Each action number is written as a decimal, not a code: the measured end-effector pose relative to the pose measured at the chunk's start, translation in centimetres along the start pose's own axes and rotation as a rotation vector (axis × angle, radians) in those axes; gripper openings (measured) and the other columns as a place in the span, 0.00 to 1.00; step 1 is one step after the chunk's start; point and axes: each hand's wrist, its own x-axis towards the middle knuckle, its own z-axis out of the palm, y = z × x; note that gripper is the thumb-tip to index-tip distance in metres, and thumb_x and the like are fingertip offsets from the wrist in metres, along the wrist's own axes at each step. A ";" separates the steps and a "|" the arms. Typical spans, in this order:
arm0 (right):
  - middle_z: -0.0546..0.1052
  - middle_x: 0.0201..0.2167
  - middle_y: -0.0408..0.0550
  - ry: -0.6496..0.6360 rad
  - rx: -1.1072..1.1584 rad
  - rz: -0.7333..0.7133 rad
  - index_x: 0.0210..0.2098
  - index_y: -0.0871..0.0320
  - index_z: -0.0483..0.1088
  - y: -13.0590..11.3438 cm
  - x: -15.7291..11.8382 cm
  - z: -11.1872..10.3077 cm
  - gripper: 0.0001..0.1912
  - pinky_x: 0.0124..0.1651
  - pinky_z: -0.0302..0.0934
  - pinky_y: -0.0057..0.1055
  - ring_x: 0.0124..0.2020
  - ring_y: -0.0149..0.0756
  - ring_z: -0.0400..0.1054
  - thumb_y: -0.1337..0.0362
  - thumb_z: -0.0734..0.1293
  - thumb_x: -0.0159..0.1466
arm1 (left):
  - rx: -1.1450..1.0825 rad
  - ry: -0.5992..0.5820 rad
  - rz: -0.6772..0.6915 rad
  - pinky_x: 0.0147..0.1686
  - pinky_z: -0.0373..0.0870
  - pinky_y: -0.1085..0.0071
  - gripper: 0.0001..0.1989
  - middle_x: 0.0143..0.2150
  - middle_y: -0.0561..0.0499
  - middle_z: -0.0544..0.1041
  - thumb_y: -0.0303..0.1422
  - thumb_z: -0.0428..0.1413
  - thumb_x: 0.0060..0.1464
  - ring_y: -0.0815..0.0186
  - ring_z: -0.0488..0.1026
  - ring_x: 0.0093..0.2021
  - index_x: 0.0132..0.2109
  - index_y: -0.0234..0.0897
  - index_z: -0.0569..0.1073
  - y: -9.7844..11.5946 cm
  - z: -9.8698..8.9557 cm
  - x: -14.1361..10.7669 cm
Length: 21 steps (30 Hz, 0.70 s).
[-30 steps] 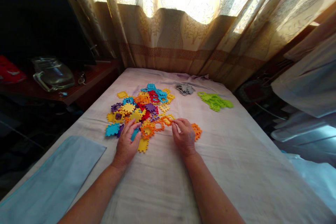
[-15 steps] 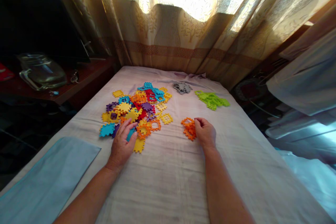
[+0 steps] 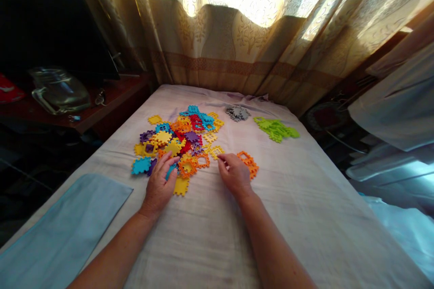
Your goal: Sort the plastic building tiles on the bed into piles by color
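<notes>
A mixed heap of flat toothed plastic building tiles in yellow, orange, blue, red and purple lies on the bed. My left hand is at its near edge, fingers spread beside a partly covered blue tile. My right hand is between the heap and a small stack of orange tiles. Its thumb and forefinger are slightly apart, just short of a yellow window tile, and nothing shows between them. The other fingers are curled.
Grey tiles and green tiles form separate piles farther back on the sheet. A folded light-blue cloth lies at the left. Beyond the bed are a glass jug on a dark shelf and a patterned curtain.
My right hand has moved left from the orange stack to the heap's right edge, leaving the orange tiles behind. My left hand has hardly moved. The view has shifted slightly.
</notes>
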 end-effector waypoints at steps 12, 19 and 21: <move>0.66 0.63 0.56 -0.210 -0.134 -0.362 0.44 0.53 0.77 -4.1 -2.6 2.6 0.11 0.61 0.58 0.49 0.66 0.50 0.56 0.67 0.66 0.63 | 0.003 -0.005 0.040 0.65 0.61 0.56 0.18 0.62 0.44 0.71 0.39 0.49 0.61 0.57 0.67 0.63 0.53 0.40 0.75 0.0 0.1 0.0; 0.74 0.56 0.57 -0.165 -0.021 -0.403 0.42 0.56 0.75 -3.1 -1.5 2.0 0.09 0.60 0.60 0.44 0.59 0.45 0.64 0.66 0.64 0.66 | 0.017 -0.005 0.037 0.64 0.62 0.55 0.18 0.62 0.44 0.71 0.40 0.49 0.61 0.57 0.67 0.63 0.53 0.40 0.75 -0.2 0.1 0.0; 0.78 0.48 0.56 -0.119 0.029 -0.337 0.42 0.57 0.75 -2.3 -0.8 1.3 0.11 0.56 0.64 0.39 0.51 0.41 0.70 0.66 0.61 0.67 | 0.021 -0.005 0.028 0.65 0.62 0.55 0.18 0.63 0.45 0.71 0.39 0.50 0.60 0.57 0.67 0.63 0.53 0.41 0.75 -0.3 0.1 0.0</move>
